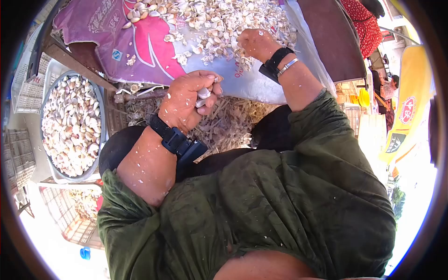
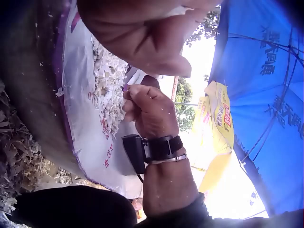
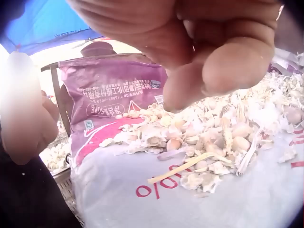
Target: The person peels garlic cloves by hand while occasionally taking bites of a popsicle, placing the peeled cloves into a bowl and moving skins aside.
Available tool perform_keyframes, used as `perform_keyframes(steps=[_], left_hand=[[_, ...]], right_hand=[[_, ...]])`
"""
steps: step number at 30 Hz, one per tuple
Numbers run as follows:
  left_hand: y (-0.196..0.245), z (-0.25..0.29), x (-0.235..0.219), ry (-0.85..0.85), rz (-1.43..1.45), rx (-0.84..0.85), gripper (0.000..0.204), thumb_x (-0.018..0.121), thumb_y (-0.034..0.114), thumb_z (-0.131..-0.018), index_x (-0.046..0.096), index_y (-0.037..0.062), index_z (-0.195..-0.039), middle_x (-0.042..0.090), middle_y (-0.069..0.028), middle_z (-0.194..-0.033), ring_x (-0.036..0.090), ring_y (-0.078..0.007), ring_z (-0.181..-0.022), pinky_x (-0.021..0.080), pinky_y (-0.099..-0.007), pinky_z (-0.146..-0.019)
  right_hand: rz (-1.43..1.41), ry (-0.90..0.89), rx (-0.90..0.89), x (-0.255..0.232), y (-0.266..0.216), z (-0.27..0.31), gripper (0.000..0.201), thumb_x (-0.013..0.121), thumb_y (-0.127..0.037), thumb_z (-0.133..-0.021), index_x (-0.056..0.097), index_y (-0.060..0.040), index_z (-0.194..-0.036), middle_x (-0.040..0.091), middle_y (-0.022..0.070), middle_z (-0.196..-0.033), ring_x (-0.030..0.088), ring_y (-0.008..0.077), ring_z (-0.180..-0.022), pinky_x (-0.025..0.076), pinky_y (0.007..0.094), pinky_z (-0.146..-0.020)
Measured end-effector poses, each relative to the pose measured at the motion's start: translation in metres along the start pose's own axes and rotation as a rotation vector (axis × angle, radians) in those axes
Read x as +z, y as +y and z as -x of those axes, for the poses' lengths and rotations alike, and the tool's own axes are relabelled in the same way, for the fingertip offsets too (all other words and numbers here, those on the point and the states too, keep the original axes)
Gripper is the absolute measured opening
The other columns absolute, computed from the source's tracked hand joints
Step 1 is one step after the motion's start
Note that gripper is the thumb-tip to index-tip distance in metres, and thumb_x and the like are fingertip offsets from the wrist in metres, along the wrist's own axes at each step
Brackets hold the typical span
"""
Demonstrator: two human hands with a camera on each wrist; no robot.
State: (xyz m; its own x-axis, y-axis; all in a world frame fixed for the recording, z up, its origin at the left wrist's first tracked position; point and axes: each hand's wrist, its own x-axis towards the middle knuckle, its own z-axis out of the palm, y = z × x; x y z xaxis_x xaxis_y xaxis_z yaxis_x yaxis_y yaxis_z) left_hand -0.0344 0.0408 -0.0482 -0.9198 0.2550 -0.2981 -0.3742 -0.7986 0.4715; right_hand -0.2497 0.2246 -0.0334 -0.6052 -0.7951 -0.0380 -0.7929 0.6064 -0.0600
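Note:
In the head view my left hand (image 1: 184, 100) holds several garlic cloves (image 1: 204, 94) in its curled fingers, just off the near edge of the sack-covered table. My right hand (image 1: 259, 44) is at the pile of garlic cloves and peel (image 1: 219, 25) on the table, fingers bent down. The right wrist view has its fingertips (image 3: 235, 66) close together above loose cloves (image 3: 241, 129) and papery skins; I cannot tell whether they pinch a clove. Seen from the left wrist, the right hand (image 2: 154, 111) is beside the peel (image 2: 107, 80), thumb and forefinger close together.
To the left stands a round basin (image 1: 103, 116) full of garlic cloves. Below it is a plastic crate (image 1: 60, 214). Peel litter (image 1: 228, 121) lies under the table edge between the knees. A purple printed sack (image 3: 111, 85) covers the table's far part. A blue canopy (image 2: 266, 95) hangs overhead.

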Motion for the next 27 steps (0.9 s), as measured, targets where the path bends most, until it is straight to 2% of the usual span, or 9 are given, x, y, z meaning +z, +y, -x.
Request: perform_keyframes(steps=[3,11,13,14,15,17,21,23,27], left_hand=[[0.003,-0.002,0.0,0.041,-0.011,-0.011,0.017,0.058,0.013,-0.089,0.057,-0.0004,-0.099,0.058,-0.0063,-0.079,0.05,-0.0096,-0.053,0.033,-0.0193,-0.039],[0.004,-0.01,0.013,0.154,-0.065,-0.027,0.018,0.061,0.02,-0.088,0.059,0.0028,-0.093,0.058,-0.005,-0.076,0.052,-0.0116,-0.054,0.037,-0.0233,-0.042],[0.002,-0.012,0.016,0.201,-0.067,-0.02,0.019,0.062,0.021,-0.088,0.059,0.0027,-0.093,0.058,-0.0046,-0.075,0.053,-0.0121,-0.056,0.038,-0.0228,-0.043],[0.001,-0.014,0.016,0.206,-0.077,-0.025,0.02,0.062,0.023,-0.089,0.059,0.0029,-0.093,0.058,-0.0047,-0.075,0.054,-0.0128,-0.056,0.038,-0.023,-0.043],[0.0,-0.016,0.014,0.211,-0.088,-0.03,0.022,0.062,0.024,-0.089,0.059,0.0031,-0.092,0.058,-0.0048,-0.075,0.055,-0.0135,-0.057,0.039,-0.0232,-0.043],[-0.003,-0.018,0.012,0.187,-0.109,-0.021,0.022,0.062,0.025,-0.089,0.059,0.0034,-0.092,0.058,-0.0048,-0.074,0.054,-0.0132,-0.056,0.038,-0.0231,-0.043],[-0.002,-0.016,0.011,0.05,-0.072,-0.094,0.025,0.061,0.028,-0.091,0.059,0.0038,-0.094,0.057,-0.0048,-0.073,0.051,-0.0118,-0.054,0.036,-0.0227,-0.041],[-0.003,-0.013,0.008,0.002,-0.04,-0.123,0.025,0.06,0.027,-0.092,0.058,0.003,-0.096,0.056,-0.0045,-0.072,0.048,-0.01,-0.051,0.034,-0.0218,-0.039],[-0.006,-0.004,0.008,-0.159,-0.124,-0.103,0.02,0.059,0.021,-0.092,0.058,0.0018,-0.098,0.055,-0.0035,-0.07,0.044,-0.0079,-0.046,0.031,-0.0205,-0.038]], right_hand=[[0.209,-0.044,-0.256,0.037,0.028,-0.028,0.013,0.059,-0.014,-0.08,0.066,-0.0052,-0.087,0.068,0.0142,-0.091,0.066,0.0301,-0.09,0.053,0.0398,-0.077],[0.021,-0.168,0.005,0.008,-0.01,-0.026,0.018,0.06,-0.011,-0.074,0.066,-0.0054,-0.09,0.068,0.0167,-0.092,0.066,0.0328,-0.091,0.052,0.0394,-0.081],[-0.3,-0.016,0.229,0.008,-0.007,-0.02,0.021,0.062,-0.01,-0.074,0.066,-0.0038,-0.093,0.068,0.0149,-0.086,0.068,0.0276,-0.084,0.053,0.0371,-0.076],[-0.625,-0.097,0.337,0.001,-0.005,-0.016,0.024,0.063,-0.009,-0.078,0.065,-0.0011,-0.1,0.066,0.0101,-0.079,0.065,0.0195,-0.07,0.052,0.0323,-0.062],[-0.626,-0.097,0.335,-0.004,-0.007,-0.01,0.024,0.063,-0.009,-0.078,0.065,-0.0011,-0.1,0.066,0.0101,-0.079,0.065,0.0195,-0.07,0.052,0.0323,-0.062],[-1.307,-0.182,0.249,-0.013,-0.018,0.008,0.027,0.064,-0.014,-0.088,0.061,0.0001,-0.111,0.059,0.0036,-0.075,0.056,0.0098,-0.062,0.041,0.0243,-0.05],[-1.516,-0.175,0.238,-0.029,-0.064,0.036,0.027,0.06,-0.013,-0.093,0.06,0.0001,-0.116,0.059,0.0027,-0.074,0.053,0.0072,-0.059,0.035,0.0213,-0.046],[-1.53,-0.225,0.109,-0.03,-0.076,0.049,0.026,0.06,-0.014,-0.094,0.06,-0.0007,-0.116,0.058,0.0021,-0.073,0.051,0.006,-0.057,0.033,0.019,-0.045],[-1.309,-0.201,0.115,-0.046,-0.099,0.062,0.022,0.061,-0.017,-0.093,0.06,-0.0011,-0.109,0.057,0.001,-0.071,0.049,0.0045,-0.054,0.031,0.0189,-0.044]])
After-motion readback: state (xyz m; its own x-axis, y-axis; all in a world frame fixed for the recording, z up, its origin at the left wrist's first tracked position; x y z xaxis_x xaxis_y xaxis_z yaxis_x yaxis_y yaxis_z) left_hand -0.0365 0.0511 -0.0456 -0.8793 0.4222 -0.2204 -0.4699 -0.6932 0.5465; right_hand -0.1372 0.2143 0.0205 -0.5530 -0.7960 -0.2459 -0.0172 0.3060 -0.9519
